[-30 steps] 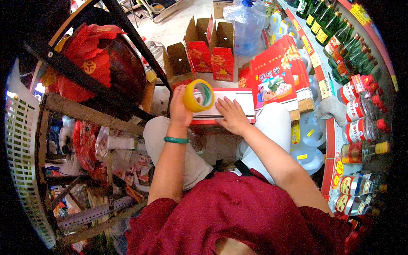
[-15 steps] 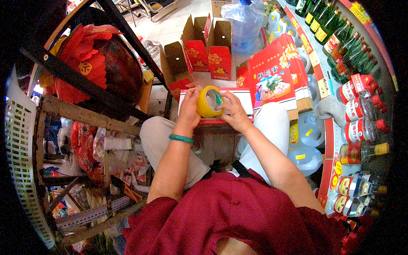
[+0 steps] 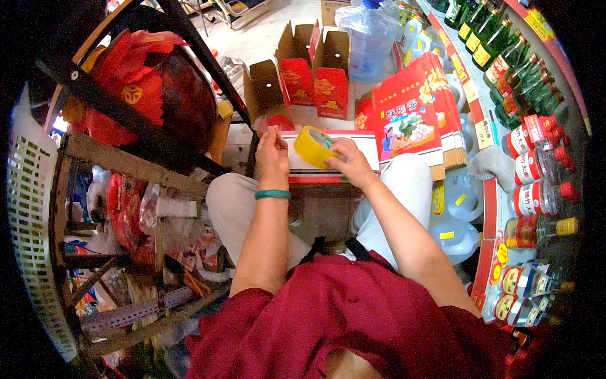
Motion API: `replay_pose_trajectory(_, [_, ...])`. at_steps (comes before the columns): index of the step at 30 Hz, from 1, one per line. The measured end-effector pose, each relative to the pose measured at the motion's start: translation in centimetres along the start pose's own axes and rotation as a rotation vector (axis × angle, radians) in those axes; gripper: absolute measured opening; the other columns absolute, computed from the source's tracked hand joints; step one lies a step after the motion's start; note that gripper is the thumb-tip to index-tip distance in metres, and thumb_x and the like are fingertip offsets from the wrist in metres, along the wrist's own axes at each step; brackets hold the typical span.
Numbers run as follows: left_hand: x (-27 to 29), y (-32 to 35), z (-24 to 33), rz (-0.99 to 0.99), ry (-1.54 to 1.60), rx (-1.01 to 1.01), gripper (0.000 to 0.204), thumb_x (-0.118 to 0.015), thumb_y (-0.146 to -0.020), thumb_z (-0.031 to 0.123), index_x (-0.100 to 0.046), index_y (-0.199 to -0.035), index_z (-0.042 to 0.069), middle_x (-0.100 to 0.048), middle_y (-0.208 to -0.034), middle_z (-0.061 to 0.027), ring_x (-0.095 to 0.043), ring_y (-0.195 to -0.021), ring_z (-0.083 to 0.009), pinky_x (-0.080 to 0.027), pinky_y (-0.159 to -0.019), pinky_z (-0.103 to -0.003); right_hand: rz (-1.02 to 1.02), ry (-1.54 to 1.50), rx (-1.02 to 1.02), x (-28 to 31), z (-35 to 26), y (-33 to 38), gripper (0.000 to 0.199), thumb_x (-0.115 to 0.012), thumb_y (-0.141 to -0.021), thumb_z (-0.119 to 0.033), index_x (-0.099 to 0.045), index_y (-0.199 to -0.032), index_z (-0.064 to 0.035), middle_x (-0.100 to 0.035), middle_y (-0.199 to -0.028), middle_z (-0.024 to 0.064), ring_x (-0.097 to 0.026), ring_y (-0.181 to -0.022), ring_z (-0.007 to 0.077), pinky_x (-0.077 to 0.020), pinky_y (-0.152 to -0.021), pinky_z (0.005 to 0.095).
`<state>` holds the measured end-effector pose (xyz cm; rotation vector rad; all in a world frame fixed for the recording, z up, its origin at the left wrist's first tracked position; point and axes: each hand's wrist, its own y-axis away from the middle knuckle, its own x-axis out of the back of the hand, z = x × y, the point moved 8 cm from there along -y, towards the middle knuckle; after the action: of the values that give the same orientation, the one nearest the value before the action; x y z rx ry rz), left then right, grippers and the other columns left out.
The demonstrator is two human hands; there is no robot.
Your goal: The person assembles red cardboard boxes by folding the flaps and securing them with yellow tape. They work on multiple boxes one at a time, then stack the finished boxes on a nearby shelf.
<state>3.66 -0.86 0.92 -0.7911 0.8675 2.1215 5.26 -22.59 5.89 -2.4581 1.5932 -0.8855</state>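
Gripping yellow tape roll [image 3: 314, 146], right hand [image 3: 348, 163]; red cartons [image 3: 413, 114] beside.

- Pale tiled floor [image 3: 265, 39], brightly lit at top of view.
- Dark metal rack [image 3: 126, 120] at left, rusty angle-iron shelves, packed with red bags and plastic-wrapped goods.
- White plastic basket [image 3: 31, 234] at far left edge.
- Red-edged shelf [image 3: 489, 208] curving down the right, lined with bottles [image 3: 536, 164].
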Motion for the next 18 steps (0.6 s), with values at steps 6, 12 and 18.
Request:
replay_pose_trajectory(6, [2.0,-0.3,3.8,-0.030,0.075,-0.065,0.012,-0.062,-0.086,0.014,-0.059,-0.093,0.006,-0.058,-0.077,0.0005,-0.054,-0.068,-0.0078,-0.043,-0.058,-0.022,-0.088,0.102,0.053,-0.8,-1.3,-2.2,0.028,-0.071,-0.071,-0.028,-0.060,-0.086,-0.0068,-0.059,-0.091,0.0097,-0.053,-0.093,0.0269,-0.0394,-0.085,0.0379])
replay_pose_trajectory(12, [4.4,-0.8,5.5,0.003,-0.167,-0.075,0.010,-0.063,-0.085,0.017,-0.061,-0.089,0.008,-0.059,-0.076,0.0025,-0.052,-0.066,-0.0069,-0.042,-0.058,-0.022,-0.223,0.381,0.342,-1.4,-4.4,-2.4,0.024,-0.072,-0.068,-0.026,-0.062,-0.085,-0.0117,-0.059,-0.083,0.0060,-0.054,-0.091,0.0251,-0.0386,-0.080,0.0385])
replay_pose_trajectory(18, [6.0,-1.7,3.8,0.100,-0.290,0.069,0.011,-0.062,-0.085,0.019,-0.061,-0.092,0.011,-0.061,-0.078,0.0013,-0.056,-0.069,-0.0116,-0.045,-0.060,-0.029,-0.225,0.600,0.409,-1.7,-5.8,-2.1,0.023,-0.072,-0.067,-0.024,-0.058,-0.080,-0.0104,-0.056,-0.081,0.0041,-0.054,-0.085,0.0239,-0.0387,-0.079,0.0382])
